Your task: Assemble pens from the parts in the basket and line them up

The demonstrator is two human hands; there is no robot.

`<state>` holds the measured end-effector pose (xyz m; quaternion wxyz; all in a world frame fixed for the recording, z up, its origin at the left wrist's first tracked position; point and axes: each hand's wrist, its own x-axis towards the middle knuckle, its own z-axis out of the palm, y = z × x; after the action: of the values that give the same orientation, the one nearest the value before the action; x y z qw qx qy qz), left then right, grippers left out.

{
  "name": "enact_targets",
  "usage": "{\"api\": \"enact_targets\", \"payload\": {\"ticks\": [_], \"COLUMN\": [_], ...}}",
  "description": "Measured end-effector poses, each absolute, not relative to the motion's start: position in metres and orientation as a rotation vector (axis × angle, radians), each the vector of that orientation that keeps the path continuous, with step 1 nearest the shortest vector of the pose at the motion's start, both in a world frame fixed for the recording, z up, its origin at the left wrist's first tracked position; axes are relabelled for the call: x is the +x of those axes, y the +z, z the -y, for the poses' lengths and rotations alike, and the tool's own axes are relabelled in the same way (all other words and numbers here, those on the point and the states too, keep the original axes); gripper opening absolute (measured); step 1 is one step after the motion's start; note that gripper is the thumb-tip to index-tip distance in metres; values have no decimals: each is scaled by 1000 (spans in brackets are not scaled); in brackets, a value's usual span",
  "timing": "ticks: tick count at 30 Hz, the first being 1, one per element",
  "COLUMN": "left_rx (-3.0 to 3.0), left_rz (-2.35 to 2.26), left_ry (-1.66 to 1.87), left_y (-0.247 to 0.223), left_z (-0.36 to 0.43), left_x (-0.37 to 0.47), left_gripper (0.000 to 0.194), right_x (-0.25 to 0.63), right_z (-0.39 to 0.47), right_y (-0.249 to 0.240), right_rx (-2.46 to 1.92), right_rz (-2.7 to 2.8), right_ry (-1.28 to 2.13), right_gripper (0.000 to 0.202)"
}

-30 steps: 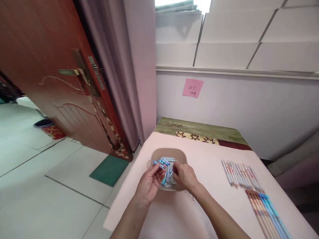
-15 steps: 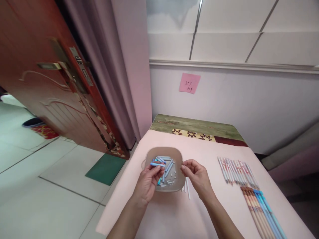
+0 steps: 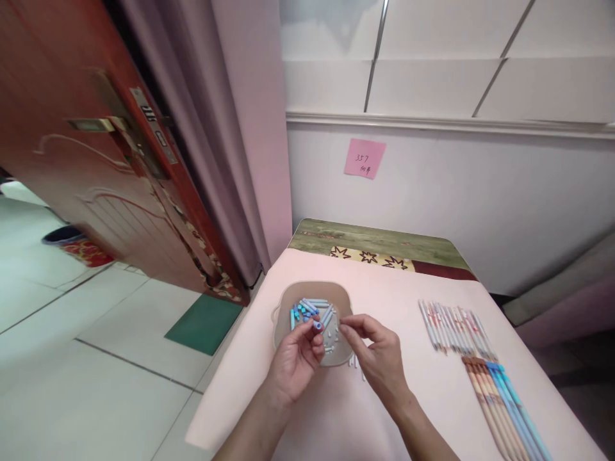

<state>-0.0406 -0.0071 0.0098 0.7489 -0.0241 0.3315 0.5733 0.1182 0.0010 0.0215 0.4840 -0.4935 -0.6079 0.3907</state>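
A grey-brown plastic basin (image 3: 343,296) stands on the table, holding light-blue pen barrels (image 3: 317,302), small blue and turquoise pieces (image 3: 300,310) and little white bits (image 3: 330,333). Over its near side my left hand (image 3: 298,362) is closed around a blue pen barrel (image 3: 318,326), whose hollow end faces up and toward the right. At the basin's right rim my right hand (image 3: 377,352) has thumb and forefinger pinched together. Whatever is between those fingertips is too small to make out. Thin white sticks (image 3: 353,361) lie partly hidden beside the basin, under the right hand.
A row of pale pens with red marks (image 3: 456,330) lies on the pink-covered table (image 3: 384,288) at right. Nearer are brown-capped and blue-capped pens (image 3: 504,403). A wooden door (image 3: 72,160) stands at left; a pink note (image 3: 364,158) is on the wall.
My left hand has turned, so the blue pen barrel now points its open end toward my right hand. The right hand has moved left, closer to it.
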Motion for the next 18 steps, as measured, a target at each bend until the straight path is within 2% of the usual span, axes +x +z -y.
{"api": "enact_targets", "payload": {"ticks": [8,18], "left_rx": [70,53], "left_rz": [-842,-917], "left_ry": [1506,1506], "left_y": [28,28], "left_z": [-3,-5], "left_x": [-79,-83], "left_gripper": [14,16], "right_x": [142,127], "right_z": [-15,-31], "right_y": [11,14], "right_rx": [-1174,-1092], "right_rz": [936,1003], "right_ry": [1428,1600], "right_gripper": [29,25]}}
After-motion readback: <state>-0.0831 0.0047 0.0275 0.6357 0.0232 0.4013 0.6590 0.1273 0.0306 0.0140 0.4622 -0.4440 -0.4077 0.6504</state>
